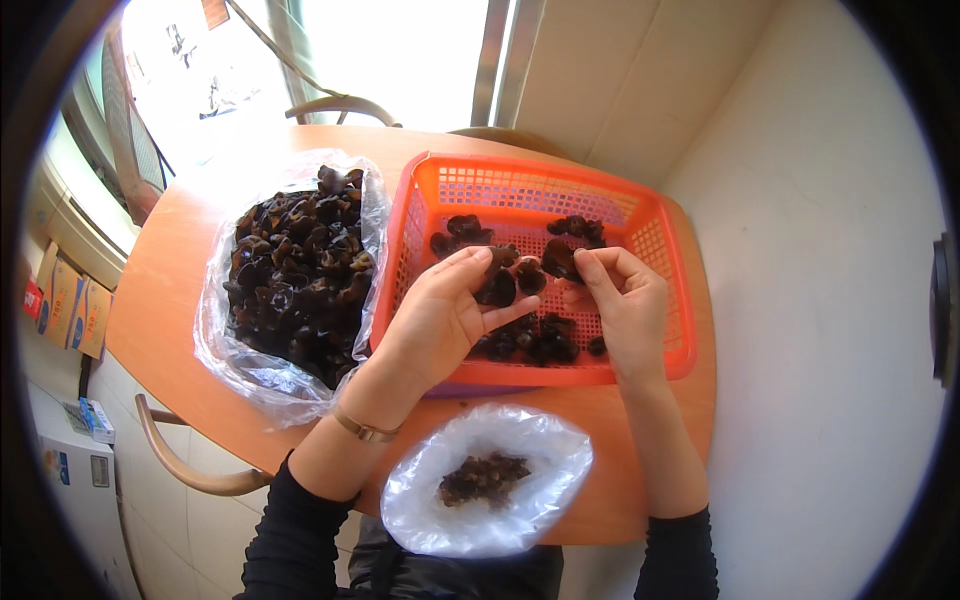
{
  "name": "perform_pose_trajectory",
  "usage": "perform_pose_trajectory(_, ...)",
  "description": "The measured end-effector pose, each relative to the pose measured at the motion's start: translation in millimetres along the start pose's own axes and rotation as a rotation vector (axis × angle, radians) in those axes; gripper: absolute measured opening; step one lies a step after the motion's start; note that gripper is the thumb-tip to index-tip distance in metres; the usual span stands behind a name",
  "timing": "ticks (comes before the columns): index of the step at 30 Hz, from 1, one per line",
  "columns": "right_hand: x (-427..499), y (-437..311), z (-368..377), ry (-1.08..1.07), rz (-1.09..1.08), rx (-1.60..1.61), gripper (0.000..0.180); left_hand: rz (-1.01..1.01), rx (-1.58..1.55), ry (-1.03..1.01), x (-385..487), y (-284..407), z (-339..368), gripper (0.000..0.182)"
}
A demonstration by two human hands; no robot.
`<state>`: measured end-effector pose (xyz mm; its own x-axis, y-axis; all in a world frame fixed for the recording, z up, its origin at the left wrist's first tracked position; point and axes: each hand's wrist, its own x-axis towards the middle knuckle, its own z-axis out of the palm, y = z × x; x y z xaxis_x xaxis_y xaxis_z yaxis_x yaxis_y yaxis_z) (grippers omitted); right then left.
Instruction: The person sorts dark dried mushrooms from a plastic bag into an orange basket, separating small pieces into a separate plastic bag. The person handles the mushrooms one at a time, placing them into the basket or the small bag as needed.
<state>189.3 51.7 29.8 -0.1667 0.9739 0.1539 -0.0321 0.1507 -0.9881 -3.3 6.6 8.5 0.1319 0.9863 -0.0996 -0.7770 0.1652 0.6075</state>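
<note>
Both hands are over an orange plastic basket (679,300) with a perforated bottom. My left hand (442,311), palm turned up, holds dark wood ear mushrooms (499,289) between thumb and fingers. Pinched in my right hand (619,300) is a single wood ear piece (561,261). Small heaps of wood ear (536,339) lie in the basket along its near side and far side. Left of the basket, a clear plastic bag (214,330) is full of wood ear (300,277). Nearest my body, an open translucent bag (420,480) holds small brown bits (484,478).
The wooden table (172,300) carries the basket and bags. A white wall (810,300) stands close on the right. Chairs with curved wooden arms (202,476) are at the left and the far side. Cardboard boxes (75,307) and a white appliance (75,480) are at the far left.
</note>
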Motion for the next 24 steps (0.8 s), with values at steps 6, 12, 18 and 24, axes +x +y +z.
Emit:
perform_pose_trajectory(6,6,1,0,0.013,0.051,0.253,0.021,-0.031,-0.119,-0.035,1,4,-1,0.028)
perform_pose_trajectory(12,-1,2,1,0.04,0.007,-0.045,0.022,-0.019,0.048,0.004,0,1,1,0.025)
perform_pose_trajectory(18,-4,-1,4,-0.029,0.207,0.111,0.025,-0.086,0.118,0.004,-4,1,3,0.023)
perform_pose_trajectory(24,-2,1,-3,-0.196,0.215,0.017,0.018,-0.204,0.324,-0.055,-5,1,5,0.027)
